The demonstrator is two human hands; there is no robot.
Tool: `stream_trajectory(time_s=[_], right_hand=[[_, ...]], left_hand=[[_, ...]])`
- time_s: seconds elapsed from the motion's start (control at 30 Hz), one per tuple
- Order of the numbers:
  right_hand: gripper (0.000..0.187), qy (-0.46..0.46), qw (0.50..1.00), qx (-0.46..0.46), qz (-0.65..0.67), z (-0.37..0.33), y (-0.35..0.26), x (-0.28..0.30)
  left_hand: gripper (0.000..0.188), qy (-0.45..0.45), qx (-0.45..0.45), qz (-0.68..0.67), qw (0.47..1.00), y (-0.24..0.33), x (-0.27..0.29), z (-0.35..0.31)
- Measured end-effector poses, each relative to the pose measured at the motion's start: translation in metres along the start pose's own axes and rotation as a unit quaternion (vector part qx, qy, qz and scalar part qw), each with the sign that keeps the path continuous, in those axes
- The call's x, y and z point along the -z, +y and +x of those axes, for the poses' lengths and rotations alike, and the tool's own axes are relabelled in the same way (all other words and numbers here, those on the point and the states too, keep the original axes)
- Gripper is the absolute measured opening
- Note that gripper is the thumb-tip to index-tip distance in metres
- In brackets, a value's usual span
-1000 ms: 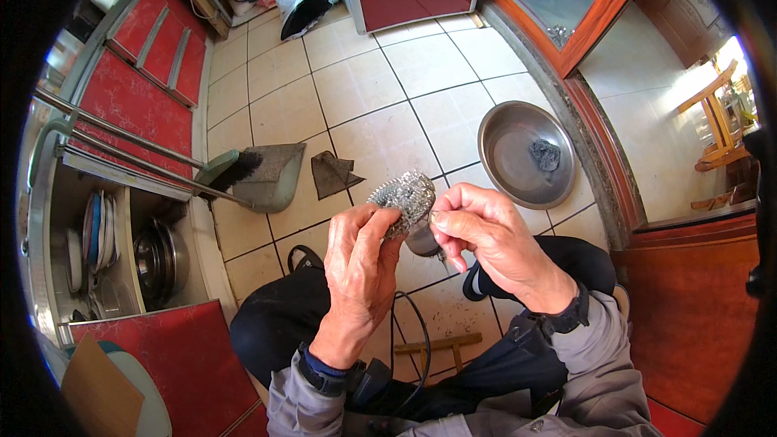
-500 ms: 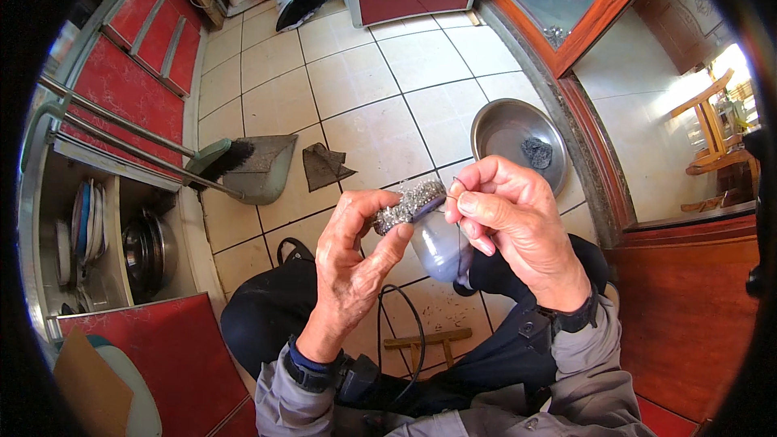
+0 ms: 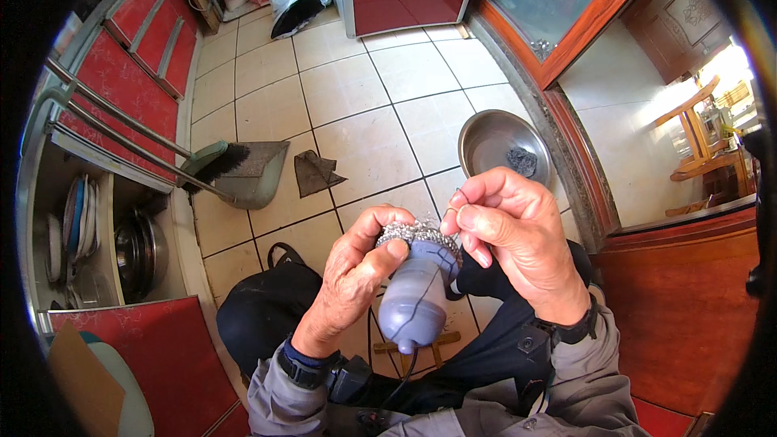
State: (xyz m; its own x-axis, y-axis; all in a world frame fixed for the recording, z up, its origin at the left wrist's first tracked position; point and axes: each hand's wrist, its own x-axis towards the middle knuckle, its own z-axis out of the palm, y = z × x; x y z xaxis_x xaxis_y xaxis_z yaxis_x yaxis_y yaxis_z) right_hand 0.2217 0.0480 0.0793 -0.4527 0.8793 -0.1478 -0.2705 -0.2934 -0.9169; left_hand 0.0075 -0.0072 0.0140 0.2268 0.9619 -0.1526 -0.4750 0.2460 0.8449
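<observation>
A pale tiled floor [image 3: 356, 142] runs between red cabinets [image 3: 101, 105] along the left and a wooden door frame [image 3: 562, 53] along the right. At far left, plates [image 3: 81, 214] stand on edge in an open cupboard [image 3: 188, 251], dark pans [image 3: 146, 251] beside them. A dustpan [image 3: 263, 174] lies just out from the cabinet edge, then a dark cloth [image 3: 316, 172], with tile showing between them. The left hand [image 3: 348, 263] is closed on the side of a silvery wire scrubber [image 3: 417, 232], thumb on its near edge. This sits at the upper end of a purplish bottle-shaped piece [image 3: 414, 295], tilted between the knees. The right hand [image 3: 522, 235], just beside the scrubber's right edge, pinches a thin strand between thumb and forefinger. Beyond it, a metal basin [image 3: 490, 146] holding a grey wire pad [image 3: 522, 162] stands near the door sill, tiles stretching away behind
</observation>
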Motion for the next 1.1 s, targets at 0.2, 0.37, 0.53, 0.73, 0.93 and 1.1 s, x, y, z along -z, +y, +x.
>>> stream_trajectory(time_s=[0.2,0.37,0.53,0.73,0.93,1.1], right_hand=[[0.014,0.007,1.000,-0.008,0.007,-0.008,-0.005,-0.008],[0.016,-0.003,1.000,-0.002,0.022,-0.006,0.001,-0.012],[0.017,0.000,0.999,0.011,0.040,-0.006,0.005,-0.012],[0.018,0.007,0.999,0.002,0.039,-0.008,0.002,-0.010],[0.012,0.028,0.999,0.000,-0.022,-0.017,-0.001,-0.014],[0.014,0.020,0.996,0.024,-0.087,-0.028,-0.003,-0.008]], left_hand=[[0.033,-0.012,-0.038,0.010,0.999,-0.005,-0.002,0.002],[0.039,-0.026,-0.046,0.045,0.998,-0.012,-0.003,0.001],[0.038,-0.052,-0.038,-0.023,0.998,-0.016,-0.004,0.004],[0.034,-0.054,-0.033,-0.053,0.997,-0.020,-0.005,0.003],[0.034,-0.019,-0.123,0.031,0.992,-0.019,-0.004,0.005],[0.034,0.008,-0.127,0.006,0.992,-0.016,-0.005,0.004]])
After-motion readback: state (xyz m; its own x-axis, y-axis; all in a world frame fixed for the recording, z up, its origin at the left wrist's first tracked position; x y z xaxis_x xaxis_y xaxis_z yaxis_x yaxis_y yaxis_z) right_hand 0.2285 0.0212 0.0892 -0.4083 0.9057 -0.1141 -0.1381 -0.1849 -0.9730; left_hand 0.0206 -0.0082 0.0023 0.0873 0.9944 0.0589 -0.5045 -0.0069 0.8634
